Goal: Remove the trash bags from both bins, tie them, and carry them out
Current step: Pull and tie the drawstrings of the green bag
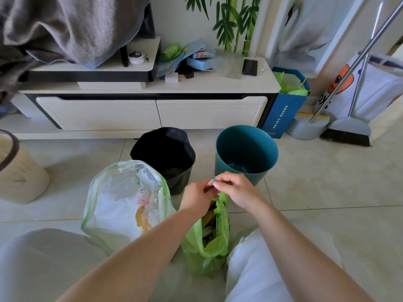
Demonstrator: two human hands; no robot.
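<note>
Left hand (197, 196): pinched on the top edge of the small green plastic trash bag (209, 243).
Right hand (234, 188): fingers closed on the same bag's top, touching the left hand.
Green bag: upright on the tiled floor (327, 182), between the knees.
Larger translucent green-rimmed bag (122, 205): just left, mouth open, untied.
Black bin (165, 155): behind the bags.
Teal round plastic bin (246, 151): beside it, no liner.
</note>
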